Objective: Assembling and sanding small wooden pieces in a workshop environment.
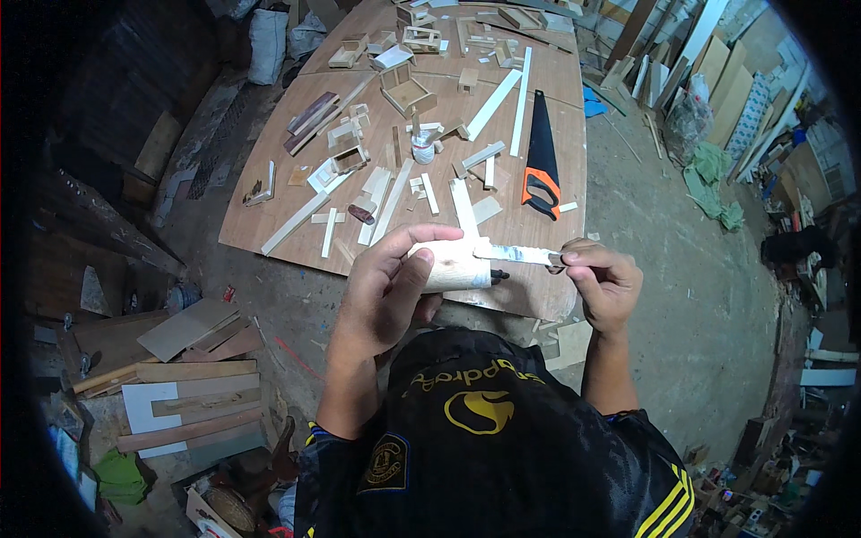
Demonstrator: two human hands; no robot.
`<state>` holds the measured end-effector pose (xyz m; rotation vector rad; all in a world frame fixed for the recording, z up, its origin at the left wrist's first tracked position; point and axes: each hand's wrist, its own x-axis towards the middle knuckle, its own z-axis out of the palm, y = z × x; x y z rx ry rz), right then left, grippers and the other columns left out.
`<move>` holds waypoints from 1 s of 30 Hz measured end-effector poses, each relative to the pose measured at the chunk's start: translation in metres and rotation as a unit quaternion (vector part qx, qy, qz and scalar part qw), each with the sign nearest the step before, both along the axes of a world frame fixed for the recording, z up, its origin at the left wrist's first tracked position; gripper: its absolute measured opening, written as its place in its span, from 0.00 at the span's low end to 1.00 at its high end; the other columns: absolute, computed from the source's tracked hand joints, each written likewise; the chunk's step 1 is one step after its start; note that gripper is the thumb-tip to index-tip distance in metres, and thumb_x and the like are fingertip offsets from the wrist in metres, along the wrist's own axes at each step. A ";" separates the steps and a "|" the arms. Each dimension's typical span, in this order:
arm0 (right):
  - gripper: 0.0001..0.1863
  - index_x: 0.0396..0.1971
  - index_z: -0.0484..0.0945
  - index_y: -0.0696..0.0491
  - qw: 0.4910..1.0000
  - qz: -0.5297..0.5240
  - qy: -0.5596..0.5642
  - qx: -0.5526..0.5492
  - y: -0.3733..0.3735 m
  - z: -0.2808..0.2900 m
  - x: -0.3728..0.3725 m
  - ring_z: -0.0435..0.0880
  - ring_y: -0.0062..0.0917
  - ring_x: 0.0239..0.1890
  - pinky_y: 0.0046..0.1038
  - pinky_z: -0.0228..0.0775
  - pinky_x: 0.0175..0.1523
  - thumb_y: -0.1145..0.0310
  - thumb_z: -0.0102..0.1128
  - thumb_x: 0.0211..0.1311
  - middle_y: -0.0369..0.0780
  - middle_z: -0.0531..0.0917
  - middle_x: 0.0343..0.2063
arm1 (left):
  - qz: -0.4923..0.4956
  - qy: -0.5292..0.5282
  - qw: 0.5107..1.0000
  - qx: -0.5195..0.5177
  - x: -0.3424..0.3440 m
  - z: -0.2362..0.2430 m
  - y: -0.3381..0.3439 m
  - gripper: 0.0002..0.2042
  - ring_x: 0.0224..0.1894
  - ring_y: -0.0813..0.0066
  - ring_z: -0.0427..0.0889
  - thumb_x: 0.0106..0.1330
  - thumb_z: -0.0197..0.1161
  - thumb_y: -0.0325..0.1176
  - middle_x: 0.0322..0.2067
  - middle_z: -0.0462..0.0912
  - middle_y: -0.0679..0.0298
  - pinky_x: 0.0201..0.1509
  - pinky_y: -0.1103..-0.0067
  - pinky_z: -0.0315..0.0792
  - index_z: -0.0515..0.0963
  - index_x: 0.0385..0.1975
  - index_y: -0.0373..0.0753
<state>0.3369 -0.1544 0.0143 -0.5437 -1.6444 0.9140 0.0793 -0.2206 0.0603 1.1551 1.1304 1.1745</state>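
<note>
My left hand (377, 296) grips a pale, short wooden piece (457, 269) at the table's near edge. A small dark object (500, 276) sticks out at its right side; I cannot make out what it is. My right hand (605, 287) pinches the end of a flat narrow strip (518, 255), smeared with white and greyish material, whose left tip lies against the top of the wooden piece. Beyond them stands a white container (423, 151) with a stick in it, among small wooden assemblies and loose white strips on the table.
The plywood table (260, 224) bears several small wooden boxes (406, 97), offcuts and a handsaw (543, 152) with an orange handle. Boards (186, 327) lie on the floor at left. Sheets, planks and bags (689, 121) line the right side. A white sack (267, 49) stands at back left.
</note>
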 end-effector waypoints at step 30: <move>0.08 0.33 0.77 0.63 0.965 0.044 0.090 -0.242 0.002 0.002 -0.019 0.81 0.19 0.22 0.19 0.72 0.30 0.73 0.54 0.68 0.40 0.82 0.21 | 0.036 0.057 0.998 0.006 -0.005 -0.003 -0.008 0.14 0.18 0.86 0.68 0.71 0.43 0.28 0.23 0.75 0.67 0.20 0.87 0.61 0.75 0.48 0.31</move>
